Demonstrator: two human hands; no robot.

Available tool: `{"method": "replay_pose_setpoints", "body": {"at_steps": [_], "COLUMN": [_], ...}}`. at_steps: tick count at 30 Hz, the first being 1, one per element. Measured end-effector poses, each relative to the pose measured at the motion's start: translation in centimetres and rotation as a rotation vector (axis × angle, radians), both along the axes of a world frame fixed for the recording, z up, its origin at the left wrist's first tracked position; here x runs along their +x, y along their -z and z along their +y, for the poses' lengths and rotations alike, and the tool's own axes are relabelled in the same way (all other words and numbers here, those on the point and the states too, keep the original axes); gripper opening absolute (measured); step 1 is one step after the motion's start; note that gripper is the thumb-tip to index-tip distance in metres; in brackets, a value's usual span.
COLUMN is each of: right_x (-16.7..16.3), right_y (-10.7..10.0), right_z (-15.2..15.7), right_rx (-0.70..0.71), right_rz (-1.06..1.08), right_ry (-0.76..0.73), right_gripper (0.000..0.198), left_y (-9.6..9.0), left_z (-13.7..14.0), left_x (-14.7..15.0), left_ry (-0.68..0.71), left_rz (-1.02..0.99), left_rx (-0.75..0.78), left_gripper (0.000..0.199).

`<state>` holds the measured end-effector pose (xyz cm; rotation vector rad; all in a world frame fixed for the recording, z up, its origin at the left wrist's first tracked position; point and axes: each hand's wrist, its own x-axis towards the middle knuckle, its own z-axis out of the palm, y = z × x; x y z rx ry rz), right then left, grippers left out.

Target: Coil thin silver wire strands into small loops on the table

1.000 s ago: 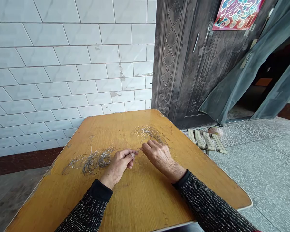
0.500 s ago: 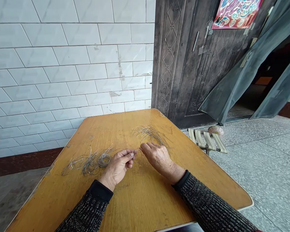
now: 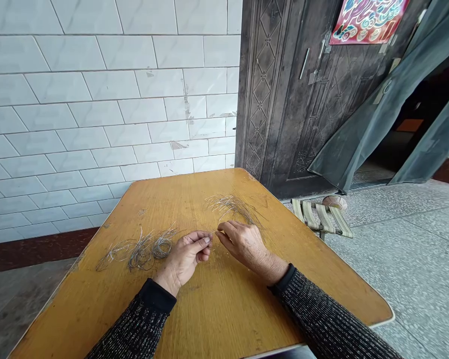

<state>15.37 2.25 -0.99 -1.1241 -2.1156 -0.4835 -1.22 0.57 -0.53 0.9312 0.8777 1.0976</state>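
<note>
Over the middle of the wooden table (image 3: 224, 309), my left hand (image 3: 187, 257) pinches a thin wire between thumb and forefinger. Close to its right, my right hand (image 3: 247, 247) is closed in a pinch at the wire's other side; the fingertips of both hands almost meet. Left of my left hand lie tangled loops of silvery wire (image 3: 140, 253) and a small round coil of wire (image 3: 162, 246). Beyond my right hand, a loose bunch of thin wires (image 3: 232, 203) spreads over the table, partly hidden by that hand.
A white tiled wall (image 3: 108, 99) stands behind the table's far edge. To the right are a dark carved door (image 3: 284, 124), a grey-green curtain (image 3: 362, 129) and a low striped folding stool (image 3: 318, 215) with a round ball (image 3: 335, 201) behind it.
The right hand's fingers have shifted slightly at the wire. The left hand keeps its pinch, and the wire piles lie as before.
</note>
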Motion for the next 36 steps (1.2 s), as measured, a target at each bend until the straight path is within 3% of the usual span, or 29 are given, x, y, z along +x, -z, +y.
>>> {"method": "replay_pose_setpoints", "body": {"at_steps": [7, 12, 22, 26, 36], "right_x": [-0.1, 0.0, -0.3, -0.2, -0.1], "right_y": [0.0, -0.2, -0.5, -0.7, -0.5], "right_z": [-0.1, -0.4, -0.8, -0.9, -0.7], "right_rx": [0.051, 0.010, -0.032, -0.028, -0.060], "right_rz": [-0.138, -0.230, -0.291, -0.275, -0.272], "right_ry": [0.006, -0.006, -0.046, -0.059, -0.026], "right_gripper": [0.025, 0.022, 0.015, 0.018, 0.016], "left_y": [-0.8, -1.6, -1.0, -0.7, -0.6], "left_z": [-0.4, -0.7, -0.2, -0.2, 0.2], "left_x": [-0.1, -0.3, -0.1, 0.0, -0.5], "left_ry": [-0.001, 0.049, 0.035, 0.032, -0.023], "left_rz": [0.243, 0.510, 0.617, 0.487, 0.074], "left_rx": [0.097, 0.235, 0.296, 0.257, -0.046], "left_gripper": [0.018, 0.018, 0.020, 0.023, 0.015]}}
